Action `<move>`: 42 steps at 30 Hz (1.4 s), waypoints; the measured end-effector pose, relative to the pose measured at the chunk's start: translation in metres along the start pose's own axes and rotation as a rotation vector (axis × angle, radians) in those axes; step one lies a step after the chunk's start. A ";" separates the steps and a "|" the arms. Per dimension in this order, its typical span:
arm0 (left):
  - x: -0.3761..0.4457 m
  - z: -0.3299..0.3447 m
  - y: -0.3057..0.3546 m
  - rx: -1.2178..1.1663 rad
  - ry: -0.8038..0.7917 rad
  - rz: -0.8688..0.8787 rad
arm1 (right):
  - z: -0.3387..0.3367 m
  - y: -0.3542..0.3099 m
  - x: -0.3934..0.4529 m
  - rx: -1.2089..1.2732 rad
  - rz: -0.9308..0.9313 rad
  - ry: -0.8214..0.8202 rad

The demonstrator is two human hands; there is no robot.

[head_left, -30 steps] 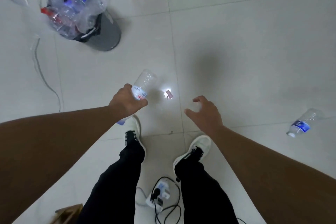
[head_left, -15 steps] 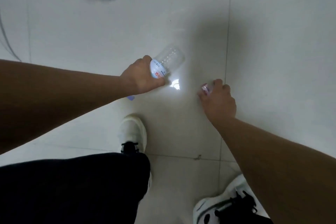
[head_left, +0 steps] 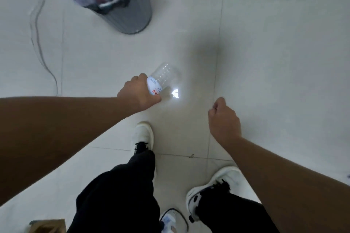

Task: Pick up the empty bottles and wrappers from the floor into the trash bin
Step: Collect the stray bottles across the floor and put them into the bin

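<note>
Right hand fisted, perhaps round a small wrapper, hidden inside. Left hand clamped on empty bottle, base forward, carried clear of floor for dropping. Ahead, bin, already crammed with plastic.

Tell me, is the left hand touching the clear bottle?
Touching. The head view shows the left hand wrapped around the labelled end of the clear bottle, lifting it off the floor.
</note>
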State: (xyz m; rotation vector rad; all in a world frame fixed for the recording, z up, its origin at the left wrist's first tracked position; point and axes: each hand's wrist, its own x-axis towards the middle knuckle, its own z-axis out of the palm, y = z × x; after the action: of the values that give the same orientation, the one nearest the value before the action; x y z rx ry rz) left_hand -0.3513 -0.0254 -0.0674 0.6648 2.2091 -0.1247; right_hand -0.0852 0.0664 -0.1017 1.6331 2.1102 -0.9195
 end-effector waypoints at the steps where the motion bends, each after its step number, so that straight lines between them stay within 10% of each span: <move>1: -0.019 -0.018 -0.001 -0.026 -0.001 -0.021 | -0.025 -0.014 -0.015 -0.019 -0.001 -0.001; 18: -0.139 -0.264 -0.078 -0.383 0.022 -0.027 | -0.243 -0.257 -0.086 0.351 0.129 -0.069; 42: 0.048 -0.378 -0.029 -0.503 0.210 -0.152 | -0.265 -0.396 0.095 0.501 0.121 -0.293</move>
State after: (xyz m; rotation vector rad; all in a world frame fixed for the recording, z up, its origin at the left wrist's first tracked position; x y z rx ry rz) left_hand -0.6489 0.0828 0.1468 0.2378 2.3573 0.4300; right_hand -0.4521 0.2552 0.1545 1.6878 1.6494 -1.6287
